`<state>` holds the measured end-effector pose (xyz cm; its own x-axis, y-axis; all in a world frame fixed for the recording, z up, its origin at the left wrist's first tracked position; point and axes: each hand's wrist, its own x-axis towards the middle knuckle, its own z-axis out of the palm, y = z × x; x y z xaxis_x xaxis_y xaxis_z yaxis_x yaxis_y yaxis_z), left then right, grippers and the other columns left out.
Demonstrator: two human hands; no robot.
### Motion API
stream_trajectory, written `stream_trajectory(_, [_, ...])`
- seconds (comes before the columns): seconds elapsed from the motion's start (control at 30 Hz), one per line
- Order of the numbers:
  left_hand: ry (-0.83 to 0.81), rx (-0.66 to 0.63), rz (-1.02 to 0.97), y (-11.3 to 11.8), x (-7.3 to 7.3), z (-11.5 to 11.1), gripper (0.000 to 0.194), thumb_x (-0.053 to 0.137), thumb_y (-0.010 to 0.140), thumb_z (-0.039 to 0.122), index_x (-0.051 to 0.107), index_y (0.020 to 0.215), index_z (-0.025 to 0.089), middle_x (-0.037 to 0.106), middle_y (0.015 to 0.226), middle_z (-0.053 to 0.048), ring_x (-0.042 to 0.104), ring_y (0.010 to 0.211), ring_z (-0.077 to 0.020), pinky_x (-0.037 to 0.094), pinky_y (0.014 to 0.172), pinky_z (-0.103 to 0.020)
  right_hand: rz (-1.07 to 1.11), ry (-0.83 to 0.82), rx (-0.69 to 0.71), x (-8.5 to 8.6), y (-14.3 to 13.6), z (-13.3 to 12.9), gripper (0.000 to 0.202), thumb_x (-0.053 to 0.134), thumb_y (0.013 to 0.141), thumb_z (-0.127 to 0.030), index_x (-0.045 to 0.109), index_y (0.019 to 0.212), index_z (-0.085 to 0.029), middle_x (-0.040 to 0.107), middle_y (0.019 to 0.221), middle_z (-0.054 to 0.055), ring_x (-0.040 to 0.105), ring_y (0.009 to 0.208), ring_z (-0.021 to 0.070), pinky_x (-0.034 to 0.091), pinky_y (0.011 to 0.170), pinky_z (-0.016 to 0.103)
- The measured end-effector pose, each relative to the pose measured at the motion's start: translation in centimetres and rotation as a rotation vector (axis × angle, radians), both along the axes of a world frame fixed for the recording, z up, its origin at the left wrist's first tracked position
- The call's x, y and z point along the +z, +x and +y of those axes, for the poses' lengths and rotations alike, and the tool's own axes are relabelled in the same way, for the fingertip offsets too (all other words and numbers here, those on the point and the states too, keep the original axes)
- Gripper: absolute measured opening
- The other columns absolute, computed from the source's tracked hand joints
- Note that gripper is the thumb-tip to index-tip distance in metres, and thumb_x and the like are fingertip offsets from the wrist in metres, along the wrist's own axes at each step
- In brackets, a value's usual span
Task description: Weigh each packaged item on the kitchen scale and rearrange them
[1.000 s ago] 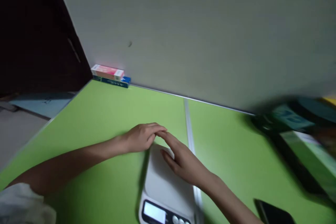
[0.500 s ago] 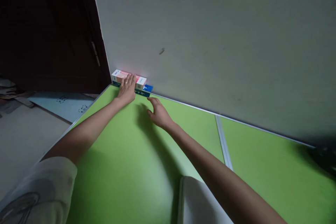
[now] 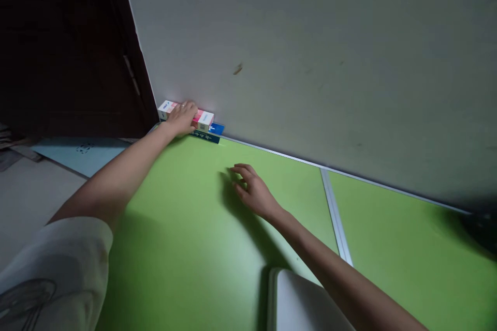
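Note:
A pink and white box (image 3: 204, 120) lies on top of a dark blue box (image 3: 207, 136) at the far left corner of the green table (image 3: 186, 207), against the wall. My left hand (image 3: 181, 118) is laid over the middle of the pink and white box, its fingers wrapped over the top. A bit of the blue top (image 3: 216, 128) shows past the upper box's right end. My right hand (image 3: 252, 190) hovers over the table to the right of the boxes, fingers apart and curved, holding nothing.
A white rounded object (image 3: 303, 300) lies at the table's near edge, partly under my right forearm. A metal strip (image 3: 336, 217) crosses the table. The wall (image 3: 295, 62) rises behind it. A dark object (image 3: 481, 227) sits far right; a dark door (image 3: 66, 51) stands left.
My right hand has drawn back from the boxes, toward the right and nearer to me. My left hand stays on the pink and white box, its fingers now more curled over it.

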<state>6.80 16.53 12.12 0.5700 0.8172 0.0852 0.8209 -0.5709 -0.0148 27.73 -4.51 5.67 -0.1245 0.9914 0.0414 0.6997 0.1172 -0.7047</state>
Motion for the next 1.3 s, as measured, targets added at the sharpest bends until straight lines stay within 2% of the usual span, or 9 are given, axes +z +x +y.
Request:
stream_trajectory(0.17, [-0.018, -0.001, 0.054, 0.4, 1.5, -0.2, 0.048, 0.072, 0.071, 0.024, 0.051, 0.113, 0.011, 0.052, 0.124, -0.018, 0.054, 0.115, -0.0337, 0.040, 0.098, -0.042, 0.012, 0.028, 0.000, 0.7, 0.7, -2.1, 0.037, 0.048, 0.085, -0.014, 0.056, 0.120, -0.018, 0.050, 0.133, 0.016, 0.058, 0.116, 0.0269, 0.052, 0.097, 0.047])
stream_trajectory(0.3, [0.031, -0.153, 0.057, 0.8, 1.7, -3.6, 0.052, 0.071, 0.075, 0.026, 0.049, 0.120, 0.013, 0.057, 0.121, -0.015, 0.055, 0.113, -0.0318, 0.031, 0.103, -0.045, 0.042, 0.074, -0.031, 2.3, 1.8, -4.6, 0.039, 0.047, 0.087, -0.017, 0.051, 0.126, -0.019, 0.054, 0.127, 0.014, 0.062, 0.108, 0.0247, 0.057, 0.088, 0.045])
stream_trajectory(0.5, [-0.023, -0.538, -0.021, 5.3, 1.8, -17.3, 0.048, 0.066, 0.081, 0.024, 0.049, 0.125, 0.013, 0.059, 0.124, -0.016, 0.054, 0.115, -0.0315, 0.030, 0.101, -0.046, -0.070, 0.105, -0.044, 5.9, 3.4, -9.9, 0.074, 0.063, 0.084, -0.032, 0.025, 0.147, -0.021, 0.039, 0.144, 0.021, 0.064, 0.077, 0.0200, 0.059, 0.070, 0.043])
stream_trajectory(0.6, [-0.048, -0.668, -0.021, 7.5, 2.5, -23.9, 0.052, 0.069, 0.081, 0.029, 0.049, 0.126, 0.014, 0.060, 0.123, -0.016, 0.055, 0.113, -0.0316, 0.033, 0.098, -0.043, -0.172, 0.072, 0.004, 7.5, 4.1, -13.3, 0.071, 0.070, 0.079, -0.031, 0.037, 0.141, -0.019, 0.051, 0.133, 0.018, 0.065, 0.084, 0.0251, 0.057, 0.074, 0.044])
stream_trajectory(0.7, [-0.094, -0.752, -0.081, 8.3, 3.0, -27.9, 0.057, 0.066, 0.084, 0.040, 0.046, 0.131, 0.016, 0.061, 0.122, -0.015, 0.055, 0.113, -0.0318, 0.031, 0.102, -0.046, -0.137, 0.028, 0.005, 8.7, 5.5, -17.5, 0.054, 0.069, 0.081, -0.031, 0.047, 0.130, -0.019, 0.060, 0.119, 0.015, 0.064, 0.087, 0.0251, 0.056, 0.070, 0.038])
stream_trajectory(0.8, [-0.188, -0.767, -0.129, 7.6, 2.6, -29.9, 0.065, 0.061, 0.084, 0.050, 0.042, 0.136, 0.016, 0.061, 0.123, -0.015, 0.055, 0.115, -0.0331, 0.022, 0.108, -0.054, -0.048, -0.002, -0.011, 9.1, 7.3, -21.8, 0.048, 0.068, 0.083, -0.032, 0.048, 0.125, -0.020, 0.059, 0.116, 0.013, 0.063, 0.081, 0.0205, 0.054, 0.064, 0.032])
stream_trajectory(0.93, [-0.294, -0.746, -0.122, 6.5, 1.3, -31.8, 0.059, 0.058, 0.085, 0.046, 0.045, 0.134, 0.015, 0.062, 0.123, -0.016, 0.056, 0.116, -0.0324, 0.017, 0.111, -0.058, -0.017, -0.030, -0.034, 8.2, 9.4, -25.9, 0.045, 0.065, 0.084, -0.031, 0.048, 0.124, -0.020, 0.058, 0.117, 0.013, 0.061, 0.083, 0.0203, 0.053, 0.062, 0.031])
stream_trajectory(1.1, [-0.333, -0.707, -0.131, 7.2, -0.3, -33.8, 0.059, 0.058, 0.083, 0.040, 0.045, 0.135, 0.014, 0.062, 0.122, -0.016, 0.056, 0.115, -0.0312, 0.019, 0.112, -0.059, -0.038, -0.045, -0.054, 6.2, 10.4, -27.8, 0.048, 0.064, 0.084, -0.031, 0.047, 0.128, -0.020, 0.054, 0.124, 0.015, 0.061, 0.091, 0.0242, 0.054, 0.069, 0.036])
stream_trajectory(1.3, [-0.390, -0.662, -0.093, 7.5, 0.1, -34.2, 0.069, 0.058, 0.082, 0.049, 0.040, 0.139, 0.017, 0.058, 0.131, -0.016, 0.050, 0.123, -0.0341, 0.013, 0.114, -0.064, -0.019, -0.108, -0.108, 5.3, 11.0, -28.9, 0.060, 0.069, 0.080, -0.034, 0.043, 0.133, -0.022, 0.056, 0.120, 0.013, 0.061, 0.080, 0.0200, 0.055, 0.068, 0.037])
